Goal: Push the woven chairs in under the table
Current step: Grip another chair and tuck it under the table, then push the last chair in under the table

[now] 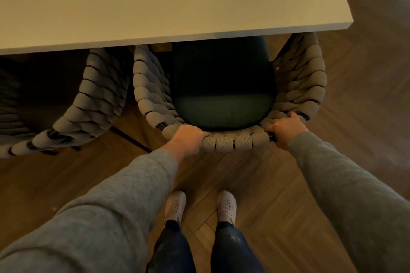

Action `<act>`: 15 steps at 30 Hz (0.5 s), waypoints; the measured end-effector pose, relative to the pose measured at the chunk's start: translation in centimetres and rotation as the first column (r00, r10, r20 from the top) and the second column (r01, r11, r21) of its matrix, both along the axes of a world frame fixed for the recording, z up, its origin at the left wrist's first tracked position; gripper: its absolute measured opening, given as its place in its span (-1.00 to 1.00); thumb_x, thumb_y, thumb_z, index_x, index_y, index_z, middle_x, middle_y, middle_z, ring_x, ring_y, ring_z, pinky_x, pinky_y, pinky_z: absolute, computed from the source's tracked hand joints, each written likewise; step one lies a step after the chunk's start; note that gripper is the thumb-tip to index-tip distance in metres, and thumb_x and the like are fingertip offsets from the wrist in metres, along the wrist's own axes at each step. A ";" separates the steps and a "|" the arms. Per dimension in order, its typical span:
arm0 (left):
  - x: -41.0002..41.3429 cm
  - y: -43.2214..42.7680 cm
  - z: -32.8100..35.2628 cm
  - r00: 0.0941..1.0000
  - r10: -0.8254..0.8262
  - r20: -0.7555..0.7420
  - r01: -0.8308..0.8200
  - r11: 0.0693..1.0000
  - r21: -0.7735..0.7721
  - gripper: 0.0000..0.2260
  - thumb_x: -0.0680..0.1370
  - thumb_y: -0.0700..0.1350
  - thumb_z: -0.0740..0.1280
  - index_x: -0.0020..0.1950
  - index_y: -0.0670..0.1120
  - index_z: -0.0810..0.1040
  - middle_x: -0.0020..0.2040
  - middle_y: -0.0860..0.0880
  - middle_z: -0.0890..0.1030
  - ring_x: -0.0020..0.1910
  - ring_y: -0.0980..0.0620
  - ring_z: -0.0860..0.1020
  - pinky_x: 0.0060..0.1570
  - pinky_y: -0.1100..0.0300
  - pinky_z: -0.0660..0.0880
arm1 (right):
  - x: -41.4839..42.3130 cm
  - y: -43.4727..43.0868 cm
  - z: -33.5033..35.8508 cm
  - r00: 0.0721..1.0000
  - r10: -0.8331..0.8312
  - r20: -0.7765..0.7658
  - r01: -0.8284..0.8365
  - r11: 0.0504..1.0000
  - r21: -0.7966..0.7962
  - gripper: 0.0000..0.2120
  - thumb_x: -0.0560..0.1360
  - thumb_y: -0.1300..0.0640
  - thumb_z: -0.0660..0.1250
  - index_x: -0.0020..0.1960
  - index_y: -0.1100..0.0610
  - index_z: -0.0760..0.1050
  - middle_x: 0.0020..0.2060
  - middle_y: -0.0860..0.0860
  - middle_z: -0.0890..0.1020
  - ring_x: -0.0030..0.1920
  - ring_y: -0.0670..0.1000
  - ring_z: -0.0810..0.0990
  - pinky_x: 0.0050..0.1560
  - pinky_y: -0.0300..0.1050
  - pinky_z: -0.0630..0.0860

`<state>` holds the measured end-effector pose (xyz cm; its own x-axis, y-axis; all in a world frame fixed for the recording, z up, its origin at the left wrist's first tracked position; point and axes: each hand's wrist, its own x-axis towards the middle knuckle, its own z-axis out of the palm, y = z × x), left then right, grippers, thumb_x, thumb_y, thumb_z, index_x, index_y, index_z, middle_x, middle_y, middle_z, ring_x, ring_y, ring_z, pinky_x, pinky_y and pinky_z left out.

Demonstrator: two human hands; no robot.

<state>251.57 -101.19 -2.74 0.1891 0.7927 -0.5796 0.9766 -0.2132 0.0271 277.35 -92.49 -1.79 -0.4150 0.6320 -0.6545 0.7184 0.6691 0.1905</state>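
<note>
Left hand (188, 139), right hand (285, 128) around woven chair (230, 143) backrest

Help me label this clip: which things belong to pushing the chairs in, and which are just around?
Job: woven chair, gripped by left hand and right hand; second woven chair; table.
Just around: wooden floor; white shoes.

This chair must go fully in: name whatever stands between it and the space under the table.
Nothing visible. The left hand and right hand grip the woven chair, its seat partly beneath the table. The second chair stands beside it on the left, apart. Underneath is too dark to check.
</note>
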 end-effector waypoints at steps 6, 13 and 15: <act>-0.7 -0.8 -0.5 1.000 0.001 -0.008 -0.001 1.000 -0.023 -0.65 0.57 -0.07 0.30 0.35 0.08 0.42 0.14 0.01 0.59 0.13 -0.01 0.56 0.15 0.04 0.51 | -1.1 -0.5 0.0 0.999 -0.043 0.000 0.043 0.997 -0.063 -0.71 0.53 0.01 0.30 0.24 -0.19 0.47 0.09 -0.11 0.55 0.21 0.03 0.46 0.36 0.09 0.23; -1.3 -1.4 -1.3 0.999 0.024 0.036 -0.023 0.999 -0.031 -0.62 0.55 0.00 0.32 0.36 0.06 0.42 0.20 -0.03 0.56 0.18 -0.05 0.53 0.20 -0.02 0.48 | -3.6 -0.5 -1.1 0.978 -0.203 0.035 0.205 0.935 -0.290 -0.13 0.28 -0.35 0.46 0.48 -0.24 0.17 0.39 -0.03 0.38 0.39 0.10 0.34 0.46 0.19 0.17; -1.8 -1.8 -1.6 0.996 0.025 0.081 -0.022 0.999 -0.030 -0.46 0.51 0.11 0.36 0.46 0.05 0.32 0.32 -0.06 0.46 0.31 -0.09 0.43 0.37 -0.09 0.31 | -6.3 -1.4 -1.0 0.960 -0.275 -0.048 0.232 0.881 -0.412 0.05 0.24 -0.36 0.49 0.55 -0.21 0.00 0.51 0.04 0.21 0.47 0.15 0.25 0.46 0.13 0.22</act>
<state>249.78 -103.01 -4.34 0.2181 0.7808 -0.5854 0.9757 -0.1881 0.1127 271.01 -93.90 -2.82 -0.3541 0.4192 -0.8360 0.8746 0.4649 -0.1373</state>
